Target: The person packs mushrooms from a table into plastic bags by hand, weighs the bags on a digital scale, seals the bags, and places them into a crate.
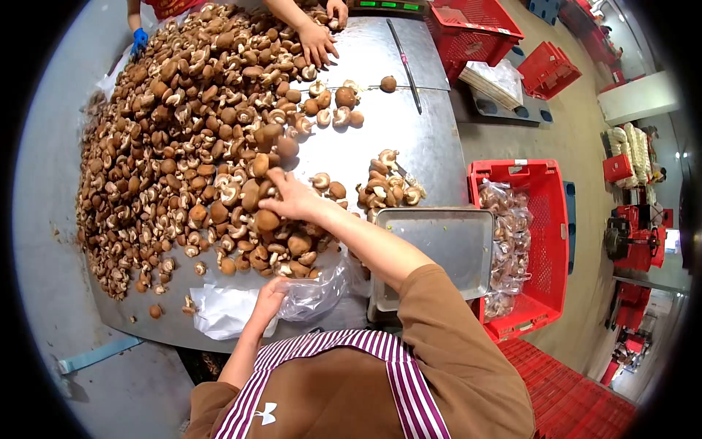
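Note:
A large pile of brown mushrooms (197, 139) covers the left part of the metal table. My right hand (287, 196) is at the pile's right edge, its fingers curled around a mushroom (267, 219). Nearer my body, my left hand (270, 296) is closed on the rim of a clear plastic bag (316, 293), whose opening faces the pile. Several mushrooms lie at the mouth of the bag. White paper (228, 311) lies to the left of my left hand.
A metal tray (439, 245) sits right of the bag, with a small mushroom heap (387, 183) behind it. A red crate (545, 249) holds bagged mushrooms (504, 241). A co-worker's hands (316, 44) rest at the far edge; a black stick (404, 62) and a scale (387, 6) are nearby.

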`<state>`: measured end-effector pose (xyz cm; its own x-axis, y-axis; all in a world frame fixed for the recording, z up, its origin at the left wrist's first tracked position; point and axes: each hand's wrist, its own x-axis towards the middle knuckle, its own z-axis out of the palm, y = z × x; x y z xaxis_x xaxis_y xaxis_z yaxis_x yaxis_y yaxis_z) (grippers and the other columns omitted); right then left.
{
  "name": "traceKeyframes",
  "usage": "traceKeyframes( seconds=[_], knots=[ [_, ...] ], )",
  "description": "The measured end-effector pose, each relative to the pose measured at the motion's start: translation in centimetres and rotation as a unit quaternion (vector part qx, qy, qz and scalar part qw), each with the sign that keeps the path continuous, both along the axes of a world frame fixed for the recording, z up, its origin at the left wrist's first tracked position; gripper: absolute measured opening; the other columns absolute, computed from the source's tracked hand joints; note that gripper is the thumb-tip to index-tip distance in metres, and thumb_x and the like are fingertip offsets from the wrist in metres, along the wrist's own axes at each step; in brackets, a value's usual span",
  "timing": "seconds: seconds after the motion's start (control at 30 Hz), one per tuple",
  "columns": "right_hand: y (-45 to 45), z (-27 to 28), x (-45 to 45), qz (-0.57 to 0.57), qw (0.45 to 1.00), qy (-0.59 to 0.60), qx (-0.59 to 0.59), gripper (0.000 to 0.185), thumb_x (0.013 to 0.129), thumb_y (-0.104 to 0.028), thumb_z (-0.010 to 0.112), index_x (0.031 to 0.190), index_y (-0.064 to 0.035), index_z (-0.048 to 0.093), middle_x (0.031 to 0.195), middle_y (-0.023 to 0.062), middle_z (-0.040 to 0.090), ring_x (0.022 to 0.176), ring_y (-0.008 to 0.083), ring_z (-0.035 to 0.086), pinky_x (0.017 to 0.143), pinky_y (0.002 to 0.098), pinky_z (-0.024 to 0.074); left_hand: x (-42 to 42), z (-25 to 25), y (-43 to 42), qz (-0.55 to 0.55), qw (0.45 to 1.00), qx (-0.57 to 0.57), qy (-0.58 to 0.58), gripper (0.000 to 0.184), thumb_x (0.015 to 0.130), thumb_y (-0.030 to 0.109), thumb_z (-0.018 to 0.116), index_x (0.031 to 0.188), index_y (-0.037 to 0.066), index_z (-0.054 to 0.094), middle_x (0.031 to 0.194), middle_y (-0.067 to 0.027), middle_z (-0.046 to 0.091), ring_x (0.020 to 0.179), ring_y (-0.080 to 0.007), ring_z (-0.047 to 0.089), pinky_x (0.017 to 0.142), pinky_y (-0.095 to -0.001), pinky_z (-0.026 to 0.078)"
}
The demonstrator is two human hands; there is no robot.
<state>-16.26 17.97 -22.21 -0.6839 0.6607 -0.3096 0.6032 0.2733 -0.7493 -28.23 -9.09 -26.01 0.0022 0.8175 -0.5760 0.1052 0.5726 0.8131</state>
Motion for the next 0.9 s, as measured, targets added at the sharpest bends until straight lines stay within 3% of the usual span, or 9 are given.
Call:
traceKeyframes(
  seconds=[0.1,0.13,0.17,0.23,0.27,0.33,0.37,0.53,0.9],
  knots=[
    [-0.2,5.2,2.4,0.028,0.999,0.016,-0.025,0.075,0.092,-0.046,0.06,0.152,-0.0167,0.026,0.143,0.0267,0.041,0.133,0.0395,0.041,0.111,0.0502,0.0368,0.0,0.6,-0.4,0.026,0.999,-0.007,0.036,0.02,0.088,0.005,0.054,0.104,-0.001,0.064,0.092,-0.0017,0.066,0.087,-0.0108,0.059,0.08,-0.0256,0.047],
    [0.2,8.0,4.3,-0.03,0.996,0.03,-0.075,0.07,0.091,-0.04,0.062,0.15,-0.0153,0.032,0.139,0.0265,0.045,0.129,0.0366,0.047,0.107,0.0473,0.0404,-0.2,0.4,-0.5,0.03,0.999,-0.007,0.036,0.02,0.088,0.005,0.054,0.104,-0.001,0.064,0.092,-0.0017,0.066,0.087,-0.0108,0.059,0.08,-0.0256,0.047],
    [0.7,6.0,6.3,-0.108,0.989,0.098,0.017,0.069,0.091,-0.038,0.065,0.146,-0.0065,0.037,0.139,0.0227,0.049,0.115,0.0337,0.06,0.101,0.0425,0.0464,-0.4,0.0,-0.8,0.03,0.999,0.003,0.035,0.02,0.087,0.004,0.054,0.104,-0.001,0.064,0.091,-0.002,0.066,0.087,-0.0111,0.059,0.08,-0.0256,0.047],
    [2.1,9.2,11.3,-0.208,0.976,-0.054,-0.028,0.066,0.091,-0.039,0.065,0.141,-0.0035,0.044,0.133,0.0248,0.054,0.116,0.0387,0.057,0.1,0.0426,0.0453,-0.5,-0.6,-1.3,0.03,0.999,0.005,0.035,0.022,0.085,0.002,0.054,0.104,-0.001,0.064,0.091,-0.0019,0.066,0.086,-0.0112,0.059,0.079,-0.0256,0.047],
    [3.8,4.4,14.3,-0.21,0.965,-0.111,0.108,0.066,0.091,-0.04,0.064,0.142,-0.0029,0.042,0.133,0.0261,0.053,0.121,0.0397,0.054,0.102,0.0429,0.0436,-0.4,-0.6,-1.4,0.039,0.999,0.002,0.034,0.022,0.085,0.002,0.054,0.104,-0.001,0.064,0.091,-0.0019,0.066,0.086,-0.0112,0.059,0.079,-0.0256,0.047],
    [4.9,4.9,18.8,-0.254,0.947,-0.188,0.066,0.08,0.088,-0.054,0.059,0.147,-0.0042,0.037,0.138,0.0295,0.048,0.128,0.0408,0.049,0.106,0.0435,0.0402,0.2,-0.4,-1.4,0.045,0.998,0.033,0.017,0.021,0.085,0.001,0.054,0.104,-0.001,0.064,0.091,-0.0019,0.066,0.086,-0.0112,0.059,0.079,-0.0254,0.047],
    [6.1,1.8,21.5,-0.239,0.946,-0.211,0.065,0.089,0.084,-0.064,0.057,0.148,-0.0047,0.035,0.137,0.0318,0.049,0.128,0.0408,0.049,0.107,0.0438,0.0391,0.3,-0.2,-1.4,0.027,0.998,0.04,0.037,0.023,0.085,0.001,0.052,0.105,-0.001,0.064,0.093,-0.0036,0.067,0.089,-0.0132,0.06,0.082,-0.0266,0.048],
    [6.7,-0.9,23.2,-0.161,0.934,-0.318,-0.003,0.099,0.079,-0.07,0.056,0.151,-0.0074,0.031,0.132,0.0305,0.054,0.125,0.041,0.053,0.105,0.0446,0.041,1.0,0.0,-1.3,0.025,0.998,0.038,0.034,0.022,0.087,0.004,0.053,0.105,0.0,0.064,0.094,-0.0041,0.067,0.09,-0.0139,0.061,0.082,-0.0275,0.048],
    [6.7,-2.7,16.4,-0.084,0.976,-0.163,-0.119,0.104,0.074,-0.07,0.067,0.152,-0.0127,0.03,0.135,0.0319,0.051,0.129,0.0396,0.05,0.108,0.0428,0.0396,-0.3,-3.5,-4.9,0.056,0.997,0.021,0.056,0.021,0.087,0.005,0.053,0.103,0.001,0.066,0.091,-0.0074,0.07,0.087,-0.0181,0.066,0.079,-0.0293,0.051]
  ],
)
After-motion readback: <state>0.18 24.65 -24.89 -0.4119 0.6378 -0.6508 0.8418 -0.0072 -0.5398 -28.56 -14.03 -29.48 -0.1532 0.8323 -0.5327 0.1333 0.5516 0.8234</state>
